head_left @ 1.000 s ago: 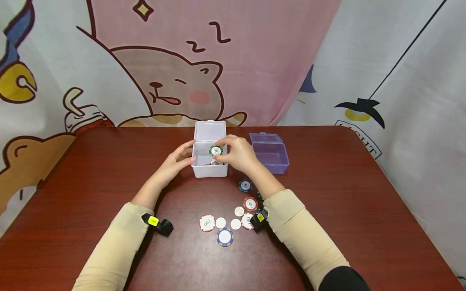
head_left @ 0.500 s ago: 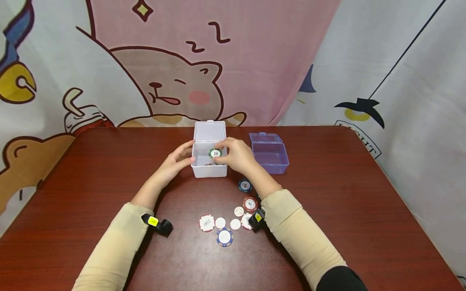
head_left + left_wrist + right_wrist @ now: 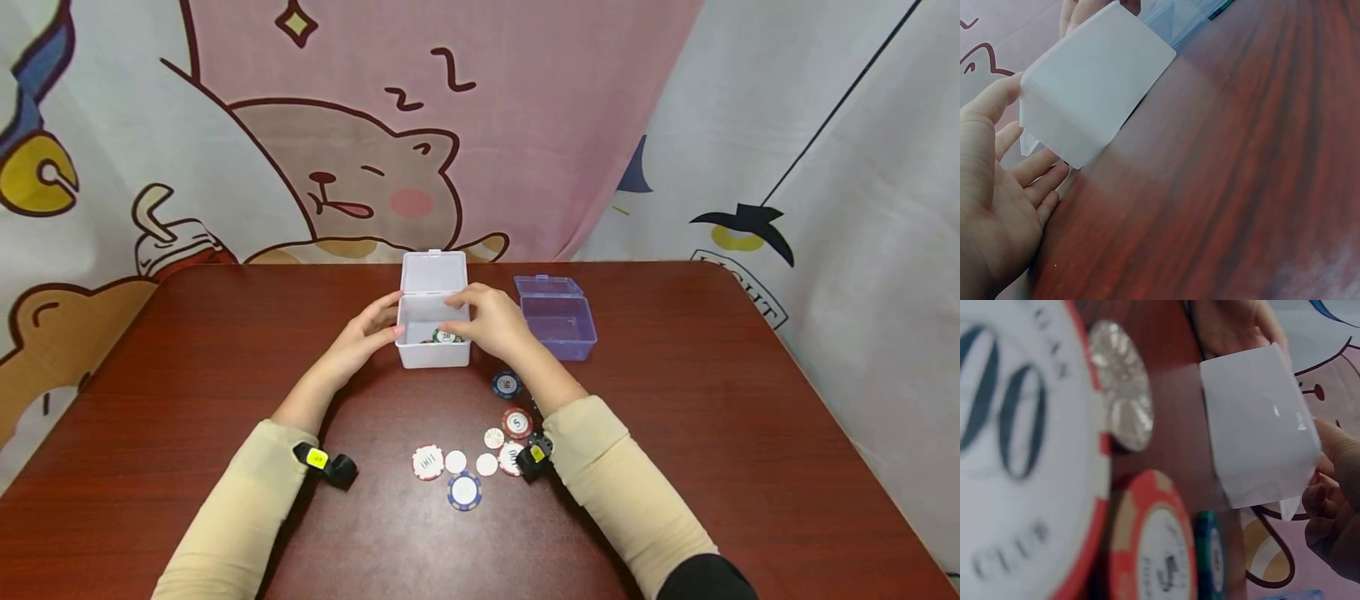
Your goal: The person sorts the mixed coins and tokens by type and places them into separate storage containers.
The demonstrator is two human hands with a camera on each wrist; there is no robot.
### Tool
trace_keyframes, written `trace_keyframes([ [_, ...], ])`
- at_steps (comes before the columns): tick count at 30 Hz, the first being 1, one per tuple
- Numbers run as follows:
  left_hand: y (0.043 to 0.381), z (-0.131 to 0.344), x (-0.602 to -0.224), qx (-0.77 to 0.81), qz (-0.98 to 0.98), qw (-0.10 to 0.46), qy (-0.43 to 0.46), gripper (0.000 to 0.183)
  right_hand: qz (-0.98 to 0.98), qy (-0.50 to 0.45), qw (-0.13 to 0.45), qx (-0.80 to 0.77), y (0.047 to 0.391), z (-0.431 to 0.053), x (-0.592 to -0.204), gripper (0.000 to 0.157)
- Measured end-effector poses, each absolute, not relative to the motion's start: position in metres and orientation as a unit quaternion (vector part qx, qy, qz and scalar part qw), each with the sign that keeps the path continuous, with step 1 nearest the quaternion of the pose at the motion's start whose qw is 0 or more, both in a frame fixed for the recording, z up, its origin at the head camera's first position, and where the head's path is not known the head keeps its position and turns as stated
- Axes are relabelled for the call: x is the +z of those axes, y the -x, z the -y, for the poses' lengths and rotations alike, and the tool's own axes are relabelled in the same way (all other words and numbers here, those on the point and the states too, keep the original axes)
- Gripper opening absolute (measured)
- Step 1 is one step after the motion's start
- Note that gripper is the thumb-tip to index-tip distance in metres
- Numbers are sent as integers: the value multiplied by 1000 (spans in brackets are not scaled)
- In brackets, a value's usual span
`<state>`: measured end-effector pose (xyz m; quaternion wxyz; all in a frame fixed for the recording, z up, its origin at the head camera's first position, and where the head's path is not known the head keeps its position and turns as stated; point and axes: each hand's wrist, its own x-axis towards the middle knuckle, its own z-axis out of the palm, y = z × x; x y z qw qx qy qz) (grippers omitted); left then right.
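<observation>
A white lidded box (image 3: 433,356) stands with its lid up near the table's far edge. My left hand (image 3: 362,336) touches the box's left side, thumb toward its front and fingers farther back, fairly straight. Over the right rim reaches my right hand (image 3: 491,321), its thumb and forefinger apart with nothing visible between them. A green-edged poker chip (image 3: 447,336) marked 20 lies inside the box, just below those fingertips. Other chips beside it are mostly hidden. In the right wrist view, the right hand (image 3: 1338,494) is at the box wall with several fingers curled.
A clear blue-purple box (image 3: 558,342) with a raised lid stands right of the white one. Nearer me lie several chips: a dark blue one (image 3: 507,384), a red one (image 3: 517,423), a white-and-red one (image 3: 428,462), a blue-edged one (image 3: 464,492), and small pale discs (image 3: 455,462).
The green-edged chip, between my right thumb and forefinger before, has dropped to the bottom of the white box. My right fingers have let go of it. The left hand stays at the box.
</observation>
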<state>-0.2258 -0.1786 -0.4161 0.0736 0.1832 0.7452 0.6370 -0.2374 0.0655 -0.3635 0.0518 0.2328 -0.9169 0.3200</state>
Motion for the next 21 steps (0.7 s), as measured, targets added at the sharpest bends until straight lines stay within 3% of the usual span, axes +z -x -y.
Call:
trace_keyframes([
  [11,225,178,-415,644,-739,76,-182,61,891,-258,61,367,218,-79,-353,37],
  [21,225,178,-415,641,-741,77,-181,60,866,-310,28,391,187,-78,-352,34],
])
